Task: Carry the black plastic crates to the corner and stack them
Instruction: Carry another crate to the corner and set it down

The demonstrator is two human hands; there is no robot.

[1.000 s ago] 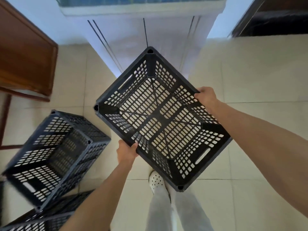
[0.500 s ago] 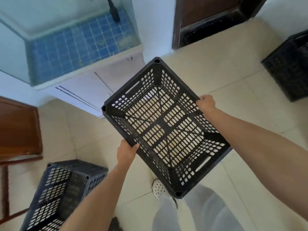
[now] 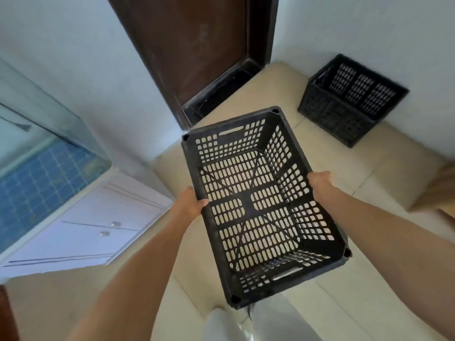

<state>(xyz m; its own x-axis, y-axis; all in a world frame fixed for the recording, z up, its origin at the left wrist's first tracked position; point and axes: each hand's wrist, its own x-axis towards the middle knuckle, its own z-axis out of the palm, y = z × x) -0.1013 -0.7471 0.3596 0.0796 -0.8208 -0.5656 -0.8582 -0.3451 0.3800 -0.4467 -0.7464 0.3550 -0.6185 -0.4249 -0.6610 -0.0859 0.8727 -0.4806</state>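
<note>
I hold an empty black plastic crate level in front of me, open side up, above the floor. My left hand grips its left long rim, and my right hand grips the right long rim. A second black crate stands on the floor in the corner at the upper right, against the wall. My light trouser legs show below the carried crate.
A dark brown door is straight ahead. To the left stand a glass aquarium on a white cabinet. Beige tiled floor lies between me and the corner. Something brown sits at the right edge.
The view has swung right: the crates on the floor at the left are out of view, and the door and corner crate now appear. The held crate has turned with me.
</note>
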